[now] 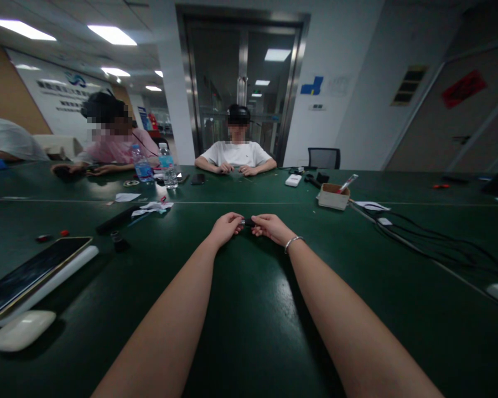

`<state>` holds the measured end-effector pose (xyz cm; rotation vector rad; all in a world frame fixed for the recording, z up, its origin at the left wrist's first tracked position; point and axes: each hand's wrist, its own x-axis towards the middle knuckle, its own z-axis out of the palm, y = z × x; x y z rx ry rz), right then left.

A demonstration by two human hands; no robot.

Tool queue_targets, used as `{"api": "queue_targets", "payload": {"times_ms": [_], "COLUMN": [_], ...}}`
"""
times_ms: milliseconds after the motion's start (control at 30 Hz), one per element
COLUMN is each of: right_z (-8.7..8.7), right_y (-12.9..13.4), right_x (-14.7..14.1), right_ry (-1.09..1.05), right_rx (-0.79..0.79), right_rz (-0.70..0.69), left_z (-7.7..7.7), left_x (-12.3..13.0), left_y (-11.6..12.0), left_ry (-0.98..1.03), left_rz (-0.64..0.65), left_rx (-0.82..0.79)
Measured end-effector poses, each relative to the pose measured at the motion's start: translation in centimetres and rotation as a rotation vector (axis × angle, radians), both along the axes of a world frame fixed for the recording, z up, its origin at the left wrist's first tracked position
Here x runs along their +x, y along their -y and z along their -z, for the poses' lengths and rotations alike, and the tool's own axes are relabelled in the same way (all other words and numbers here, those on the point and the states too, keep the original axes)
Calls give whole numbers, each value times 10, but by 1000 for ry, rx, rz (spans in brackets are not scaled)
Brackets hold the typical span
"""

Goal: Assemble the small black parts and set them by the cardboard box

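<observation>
Near the middle of the worktop (249, 342), small black item (249, 223) sits between both hands. Left hand (227, 229) grip pinched on its shiny end, right hand (271, 228) grip pinched on the dark end. Box (333, 200) beyond, to the right.

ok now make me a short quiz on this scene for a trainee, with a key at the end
1. How many plastic bottles stand on the table?
2. Where is the small dark object? A) inside the box B) held by the left hand and right hand C) beside the bottles
3. True or false: the bracelet is on the left wrist.

Key: 1. Two. 2. B. 3. False, right wrist.
</observation>
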<state>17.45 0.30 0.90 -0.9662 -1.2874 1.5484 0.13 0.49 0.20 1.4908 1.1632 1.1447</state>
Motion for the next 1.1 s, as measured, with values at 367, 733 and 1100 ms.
{"api": "queue_targets", "payload": {"times_ms": [367, 733, 1100], "right_z": [2, 1, 1], "right_y": [-2, -1, -1], "right_x": [-1, 0, -2], "right_ry": [18, 10, 6], "right_rx": [0, 1, -1], "right_rz": [15, 7, 17], "left_z": [-2, 1, 5], "left_x": [2, 0, -1], "left_y": [1, 0, -6], "left_ry": [-19, -15, -29], "left_rz": [3, 35, 4], "left_rx": [-24, 4, -8]}}
